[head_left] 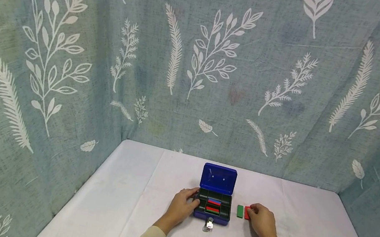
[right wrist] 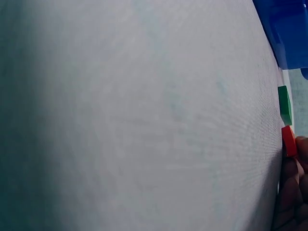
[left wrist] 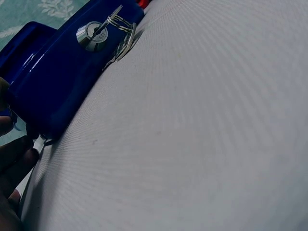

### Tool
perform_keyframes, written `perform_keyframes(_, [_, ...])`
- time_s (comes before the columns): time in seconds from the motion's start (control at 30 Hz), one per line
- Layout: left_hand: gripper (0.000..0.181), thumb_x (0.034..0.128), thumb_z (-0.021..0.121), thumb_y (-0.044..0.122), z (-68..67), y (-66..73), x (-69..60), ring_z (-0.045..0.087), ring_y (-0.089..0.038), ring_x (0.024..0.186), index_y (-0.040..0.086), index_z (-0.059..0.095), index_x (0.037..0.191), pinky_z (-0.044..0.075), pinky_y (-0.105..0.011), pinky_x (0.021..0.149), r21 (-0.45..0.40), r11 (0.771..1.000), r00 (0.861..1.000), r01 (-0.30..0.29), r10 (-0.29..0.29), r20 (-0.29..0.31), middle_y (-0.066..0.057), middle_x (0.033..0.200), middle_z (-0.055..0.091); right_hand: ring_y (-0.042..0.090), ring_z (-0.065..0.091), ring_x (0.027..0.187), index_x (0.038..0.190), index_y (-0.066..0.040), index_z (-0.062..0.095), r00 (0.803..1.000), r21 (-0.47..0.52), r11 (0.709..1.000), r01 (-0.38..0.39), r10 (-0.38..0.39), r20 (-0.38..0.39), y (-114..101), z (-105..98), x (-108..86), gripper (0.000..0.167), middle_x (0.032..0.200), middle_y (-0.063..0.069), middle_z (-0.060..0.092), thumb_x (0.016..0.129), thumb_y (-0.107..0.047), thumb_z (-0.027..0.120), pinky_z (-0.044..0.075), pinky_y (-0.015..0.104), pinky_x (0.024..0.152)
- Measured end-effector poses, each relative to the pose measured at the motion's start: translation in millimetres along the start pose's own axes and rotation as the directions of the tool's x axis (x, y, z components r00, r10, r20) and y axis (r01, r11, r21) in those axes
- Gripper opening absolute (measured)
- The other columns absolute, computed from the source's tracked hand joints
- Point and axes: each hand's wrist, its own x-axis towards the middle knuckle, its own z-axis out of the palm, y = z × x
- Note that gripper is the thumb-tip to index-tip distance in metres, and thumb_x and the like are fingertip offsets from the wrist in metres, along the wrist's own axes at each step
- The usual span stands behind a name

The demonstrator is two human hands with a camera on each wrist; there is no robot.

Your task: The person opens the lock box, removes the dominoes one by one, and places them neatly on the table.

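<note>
A blue cash box [head_left: 218, 178] stands with its lid raised and a black compartment tray [head_left: 204, 194] inside. Blue and red pieces [head_left: 214, 202] lie in a middle compartment, red and green ones [head_left: 212, 210] in the compartment nearer me. My left hand [head_left: 178, 209] holds the box's left side, thumb at the rim and fingers along the outer wall. To the right of the box, my right hand [head_left: 264, 224] pinches a flat red block [right wrist: 288, 140] at the tabletop. A green block [head_left: 240, 211] lies just left of the red one.
Keys on a ring [left wrist: 126, 31] hang from the lock [left wrist: 92, 36] on the box's front. White cloth [head_left: 131, 193] covers the table. A leaf-patterned curtain [head_left: 173, 124] closes off the back and sides.
</note>
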Motion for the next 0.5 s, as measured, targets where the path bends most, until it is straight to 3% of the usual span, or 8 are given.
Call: perform_keyframes(0.5, [0.047,0.0866,0.065,0.024,-0.6,0.8,-0.1,0.059,-0.021,0.111,0.010,0.062,0.131,0.039,-0.046,0.102,-0.007,1.000,1.000,-0.011,0.011,-0.005,-0.002,0.117,0.067,0.026,0.053,0.081,0.109,0.003,0.067,0.999,-0.011,0.999,-0.045,0.045,0.016,-1.4,2.2,2.3,0.024,0.088,0.008,0.063,0.091,-0.014,0.065,0.048,0.042,0.075])
